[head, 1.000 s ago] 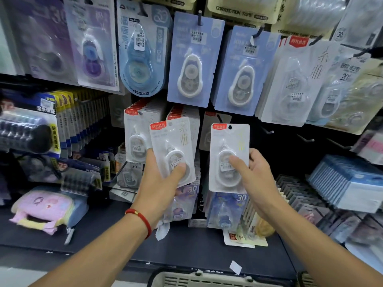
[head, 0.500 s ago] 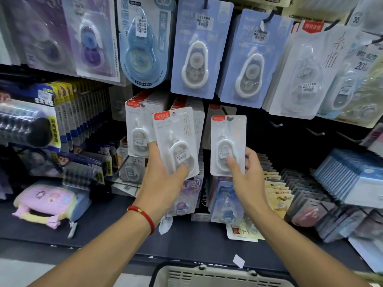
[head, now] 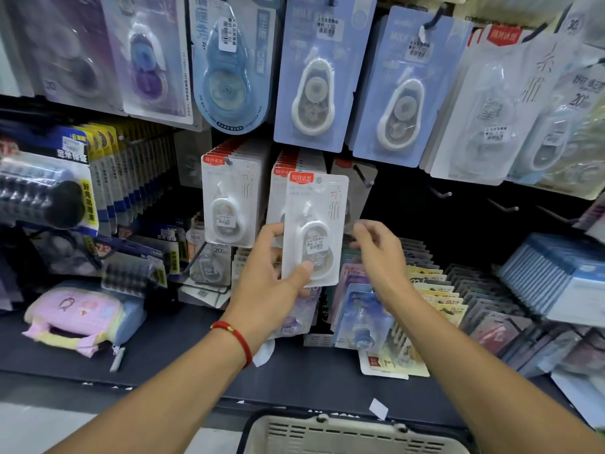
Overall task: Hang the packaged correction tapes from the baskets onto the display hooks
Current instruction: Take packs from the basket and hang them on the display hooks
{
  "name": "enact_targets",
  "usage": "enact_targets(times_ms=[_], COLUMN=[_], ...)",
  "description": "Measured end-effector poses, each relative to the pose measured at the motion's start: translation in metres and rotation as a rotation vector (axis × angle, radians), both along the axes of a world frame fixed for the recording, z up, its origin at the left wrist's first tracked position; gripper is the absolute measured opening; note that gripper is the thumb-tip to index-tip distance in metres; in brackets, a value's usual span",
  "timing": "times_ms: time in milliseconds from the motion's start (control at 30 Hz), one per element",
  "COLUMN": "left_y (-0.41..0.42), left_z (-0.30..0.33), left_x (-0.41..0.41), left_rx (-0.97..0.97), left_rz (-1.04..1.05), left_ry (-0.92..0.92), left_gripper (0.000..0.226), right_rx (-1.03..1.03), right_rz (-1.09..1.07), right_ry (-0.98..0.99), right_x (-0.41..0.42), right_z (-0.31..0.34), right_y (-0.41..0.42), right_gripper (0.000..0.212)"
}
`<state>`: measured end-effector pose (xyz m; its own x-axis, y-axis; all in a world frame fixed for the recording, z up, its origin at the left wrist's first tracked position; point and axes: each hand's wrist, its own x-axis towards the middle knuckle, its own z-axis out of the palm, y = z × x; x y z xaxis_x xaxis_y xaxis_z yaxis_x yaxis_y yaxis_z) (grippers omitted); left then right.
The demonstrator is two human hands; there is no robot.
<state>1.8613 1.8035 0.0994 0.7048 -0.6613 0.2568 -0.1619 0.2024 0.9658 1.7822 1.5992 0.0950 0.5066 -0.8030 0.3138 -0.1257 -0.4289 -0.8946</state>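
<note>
Right hand is now empty – its white carded correction-tape pkg from 0.5 s ago is gone, prob. hung on the stack behind; fingers loosely spread, touching nothing. Left hand is pinching the remaining white blister-carded correction tape, upright beside the right hand – next to hang. Beige slotted plastic basket is sitting below both wrists.
</note>
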Motion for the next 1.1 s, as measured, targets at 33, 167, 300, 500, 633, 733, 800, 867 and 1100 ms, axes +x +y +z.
enact_targets(times_ms=[33,167,300,500,633,733,800,867,1100], left_y=[-0.001,-0.007,-0.013,-0.021,-0.021,-0.018,-0.018,-0.020,-0.020], left_z=[0.001,0.003,0.005,0.005,0.003,0.003,0.003,0.003,-0.008], left_x=[0.000,-0.009,-0.021,-0.030,-0.027,-0.017,-0.009,0.001,0.021], left_rx=[-0.010,-0.019,-0.005,0.017,0.019,0.119,0.190,0.227,0.457], left_rz=[-0.016,-0.126,-0.147,-0.149,-0.138,0.012,0.140,0.244,0.232], left_ry=[0.015,0.059,-0.018,-0.015,-0.024,-0.254,-0.487,-0.665,-0.972], left_gripper=[0.044,0.049,0.062,0.072,0.066,0.059,0.058,0.058,0.077], right_rx=[0.015,0.025,0.012,0.105,0.083,-0.020,-0.078,-0.141,-0.393], right_rz=[0.114,0.366,0.277,0.166,0.145,0.083,0.016,-0.056,-0.293], right_ry=[-0.062,-0.071,-0.087,-0.160,-0.196,-0.123,0.004,0.088,0.304], right_x=[-0.013,-0.055,-0.067,-0.069,-0.066,-0.052,-0.034,-0.014,0.017], right_z=[0.003,0.017,0.022,0.029,0.027,0.020,0.015,0.013,0.001], right_y=[0.015,0.058,0.058,0.048,0.044,0.029,0.013,-0.004,-0.025], right_gripper=[0.027,0.026,0.021,0.018,0.016,0.017,0.024,0.038,0.053])
